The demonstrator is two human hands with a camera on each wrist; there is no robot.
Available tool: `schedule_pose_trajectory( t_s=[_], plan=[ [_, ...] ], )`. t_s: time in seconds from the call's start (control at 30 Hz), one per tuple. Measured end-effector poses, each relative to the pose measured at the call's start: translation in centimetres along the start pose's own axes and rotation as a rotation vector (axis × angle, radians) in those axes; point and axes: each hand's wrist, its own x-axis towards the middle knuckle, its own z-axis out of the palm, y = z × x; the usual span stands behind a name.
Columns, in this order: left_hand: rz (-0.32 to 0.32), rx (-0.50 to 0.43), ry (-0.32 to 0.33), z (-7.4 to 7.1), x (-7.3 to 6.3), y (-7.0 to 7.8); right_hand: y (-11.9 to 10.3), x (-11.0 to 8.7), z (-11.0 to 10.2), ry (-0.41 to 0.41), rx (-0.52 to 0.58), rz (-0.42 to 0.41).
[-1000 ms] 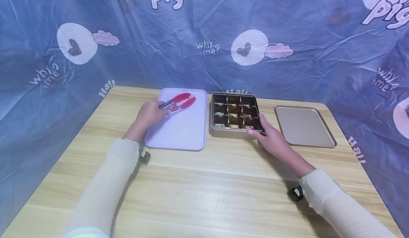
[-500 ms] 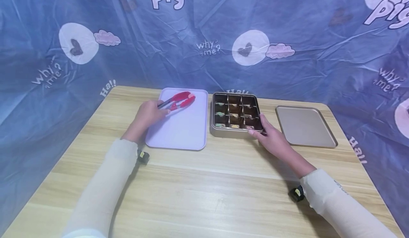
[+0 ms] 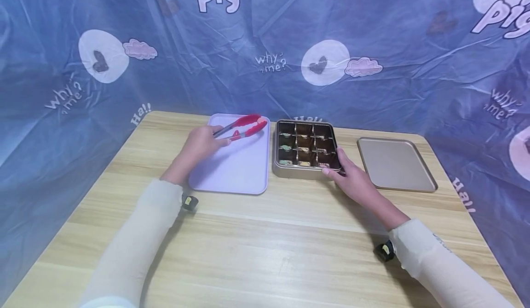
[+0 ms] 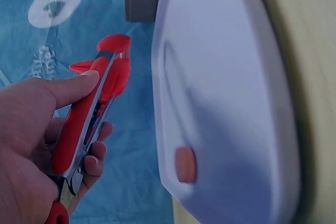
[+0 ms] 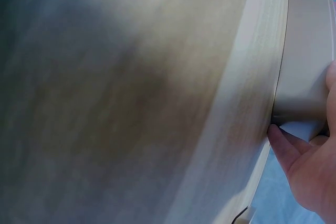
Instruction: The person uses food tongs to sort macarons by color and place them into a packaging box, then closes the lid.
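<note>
- Tongs (image 3: 248, 120) slant, long axis toward upper right, over the lavender tray (image 3: 232, 174), in the curled fingers of the left hand (image 3: 200, 143).
- Pinkish piece (image 3: 261, 121) seems pinched at their tips; the compartment tin (image 3: 296, 173) lies just right.
- Right hand (image 3: 354, 178) grips its lower-right corner.

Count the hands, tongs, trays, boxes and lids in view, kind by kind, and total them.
Hands: 2 (left hand, right hand)
Tongs: 1
Lilac tray: 1
Divided box: 1
Bronze lid: 1
Total: 6
</note>
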Motion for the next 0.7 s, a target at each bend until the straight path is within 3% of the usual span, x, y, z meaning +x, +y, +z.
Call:
schedule_pose_trajectory(
  t_s=[0.27, 0.5, 0.7],
  plan=[
    [0.099, -0.005, 0.0, 0.4, 0.0, 3.1, -0.1, 0.0, 0.0, 0.0, 0.005, -0.001],
    [0.192, -0.018, 0.011, 1.6, 0.4, 5.4, 0.0, 0.0, -0.1, -0.001, 0.005, -0.002],
    [0.229, -0.018, 0.002, 2.6, 0.9, 7.1, 0.1, 0.1, 0.1, 0.011, 0.01, -0.007]
  ],
)
